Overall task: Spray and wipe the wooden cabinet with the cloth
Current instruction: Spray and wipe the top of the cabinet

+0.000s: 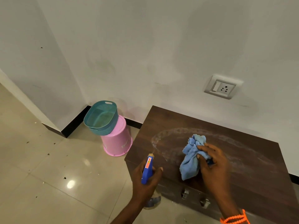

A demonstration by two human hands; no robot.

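Head view shows the left hand gripping a blue plastic spray bottle aimed at the dark wooden cabinet, while right hand fingers bunch the crumpled blue cloth for wiping.

A single head-worn wide-angle camera looks forward and steeply down from above the wooden cabinet, close over both hands at the lower edge, facing the white wall and room corner, tiled floor at left
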